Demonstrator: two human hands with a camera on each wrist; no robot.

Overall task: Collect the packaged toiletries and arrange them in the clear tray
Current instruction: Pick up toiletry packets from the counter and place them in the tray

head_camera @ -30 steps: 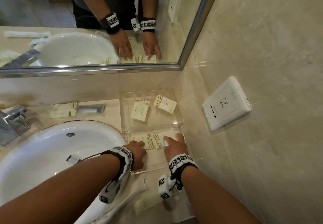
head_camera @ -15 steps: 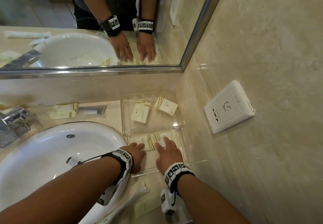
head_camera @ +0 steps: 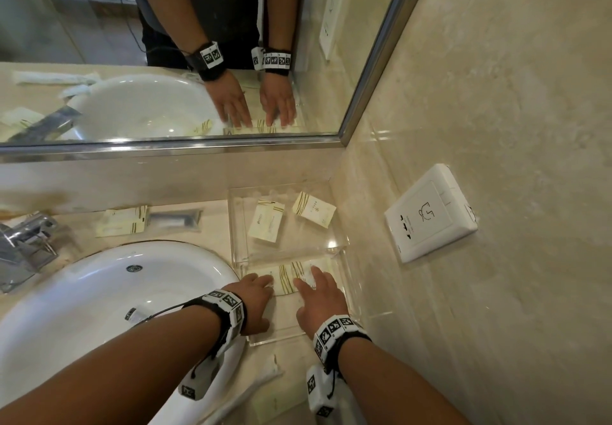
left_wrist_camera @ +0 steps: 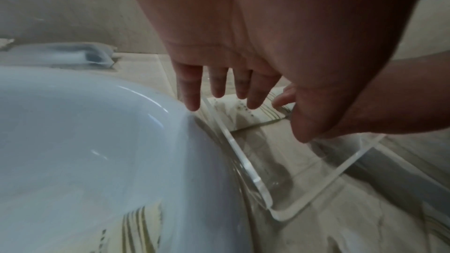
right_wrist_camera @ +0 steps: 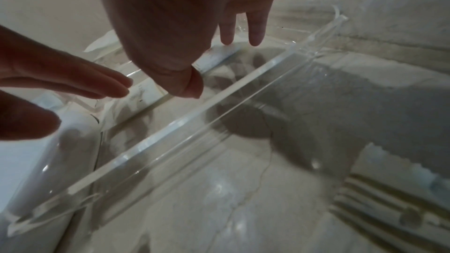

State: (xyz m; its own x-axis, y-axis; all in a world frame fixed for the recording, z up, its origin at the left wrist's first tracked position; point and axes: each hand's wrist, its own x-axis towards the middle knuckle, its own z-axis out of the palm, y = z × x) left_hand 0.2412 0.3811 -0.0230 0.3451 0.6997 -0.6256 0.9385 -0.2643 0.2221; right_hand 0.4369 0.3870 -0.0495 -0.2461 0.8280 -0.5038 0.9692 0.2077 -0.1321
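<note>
Down in the clear tray [head_camera: 344, 260] by the sink [head_camera: 99, 308], left hand [head_camera: 256, 298] and right hand [head_camera: 318, 302] flat-fingered on two striped packets [head_camera: 291, 277], gripping nothing; best nudged gently together, edges square against the wall.

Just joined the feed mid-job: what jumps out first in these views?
Both hands, the left hand and right hand, lie flat with straight fingers on striped packets in the near part of the clear tray, wedged between the white sink and the wall. Two more packets lie in the tray's far part, and a mirror above reflects the hands.
</note>
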